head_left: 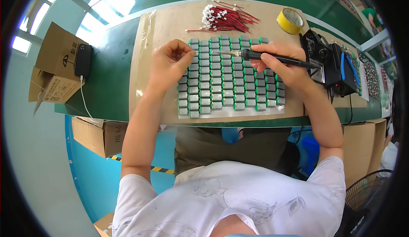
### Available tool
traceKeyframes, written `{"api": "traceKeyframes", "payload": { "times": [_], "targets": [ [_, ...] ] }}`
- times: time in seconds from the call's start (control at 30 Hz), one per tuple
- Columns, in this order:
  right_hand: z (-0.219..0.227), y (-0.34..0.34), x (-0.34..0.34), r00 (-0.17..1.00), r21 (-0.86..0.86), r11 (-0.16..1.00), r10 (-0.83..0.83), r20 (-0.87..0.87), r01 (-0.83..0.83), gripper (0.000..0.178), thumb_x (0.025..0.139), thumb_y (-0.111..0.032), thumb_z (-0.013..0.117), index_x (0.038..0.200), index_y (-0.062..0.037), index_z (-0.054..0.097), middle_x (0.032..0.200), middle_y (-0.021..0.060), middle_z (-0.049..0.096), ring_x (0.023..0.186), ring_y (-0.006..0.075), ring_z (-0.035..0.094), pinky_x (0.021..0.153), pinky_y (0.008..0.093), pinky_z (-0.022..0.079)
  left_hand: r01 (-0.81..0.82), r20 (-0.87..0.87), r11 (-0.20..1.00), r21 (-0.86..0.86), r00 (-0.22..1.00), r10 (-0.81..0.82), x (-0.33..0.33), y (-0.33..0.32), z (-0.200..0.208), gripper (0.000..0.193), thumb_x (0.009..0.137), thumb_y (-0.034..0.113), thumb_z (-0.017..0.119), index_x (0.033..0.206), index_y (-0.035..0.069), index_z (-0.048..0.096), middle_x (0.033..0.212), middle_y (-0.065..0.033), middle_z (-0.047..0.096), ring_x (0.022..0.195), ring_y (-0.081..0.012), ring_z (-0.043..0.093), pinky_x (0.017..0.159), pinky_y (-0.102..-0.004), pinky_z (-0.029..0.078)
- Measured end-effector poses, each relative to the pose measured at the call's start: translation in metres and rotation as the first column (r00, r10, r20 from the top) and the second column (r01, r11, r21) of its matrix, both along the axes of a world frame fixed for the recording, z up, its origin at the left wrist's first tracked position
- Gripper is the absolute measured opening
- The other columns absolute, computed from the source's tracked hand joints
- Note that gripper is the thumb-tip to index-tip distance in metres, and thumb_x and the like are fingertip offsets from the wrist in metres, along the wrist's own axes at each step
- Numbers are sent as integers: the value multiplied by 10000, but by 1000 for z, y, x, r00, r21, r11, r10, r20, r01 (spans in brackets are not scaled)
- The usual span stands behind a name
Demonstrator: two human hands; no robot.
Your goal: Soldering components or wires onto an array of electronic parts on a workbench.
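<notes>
My right hand (283, 62) grips a soldering iron (245, 54) by its black handle, its metal tip pointing left over the upper rows of small grey blocks with green edges (227, 85). These blocks stand in close rows on a white sheet (251, 113). At the upper left of the rows, my left hand (170, 64) is closed in a pinch, thumb against fingers. Whatever lies between those fingertips is too small to make out. Beyond the blocks lies a pile of red and black wires with white connectors (226, 18).
A yellow tape roll (287, 23) sits at the far right of the brown board (170, 19). Right of it stands a black soldering station (343, 81) with a blue-handled tool. At left, a phone (83, 60) with a white cable leans on an open cardboard box (55, 60).
</notes>
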State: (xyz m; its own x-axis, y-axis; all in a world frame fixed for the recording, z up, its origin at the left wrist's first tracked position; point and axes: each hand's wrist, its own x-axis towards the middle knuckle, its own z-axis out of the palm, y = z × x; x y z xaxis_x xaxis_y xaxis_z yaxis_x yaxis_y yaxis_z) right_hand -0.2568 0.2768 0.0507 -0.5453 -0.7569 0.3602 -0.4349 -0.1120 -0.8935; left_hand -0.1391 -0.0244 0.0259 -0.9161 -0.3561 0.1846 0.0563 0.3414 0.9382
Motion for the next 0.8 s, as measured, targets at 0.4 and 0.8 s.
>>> {"api": "traceKeyframes", "payload": {
  "times": [0.4,0.8],
  "targets": [
    [-19,0,3,996,31,999,-11,87,9,282,998,23,593,1248,94,705,980,170,755,814,175,748,818,318,630,118,-59,933,-340,988,-146,-2,-3,1,44,759,24,748,770,39,707,971,-15,720,765,-106,615,596,-250,452],
    [-19,-1,1,1000,49,999,13,11,-13,285,980,39,601,1235,81,721,924,153,764,792,163,744,786,299,622,150,-18,914,-376,985,-169,0,1,6,55,748,12,745,745,27,692,944,-17,710,755,-117,605,578,-263,457]
  ]
}}
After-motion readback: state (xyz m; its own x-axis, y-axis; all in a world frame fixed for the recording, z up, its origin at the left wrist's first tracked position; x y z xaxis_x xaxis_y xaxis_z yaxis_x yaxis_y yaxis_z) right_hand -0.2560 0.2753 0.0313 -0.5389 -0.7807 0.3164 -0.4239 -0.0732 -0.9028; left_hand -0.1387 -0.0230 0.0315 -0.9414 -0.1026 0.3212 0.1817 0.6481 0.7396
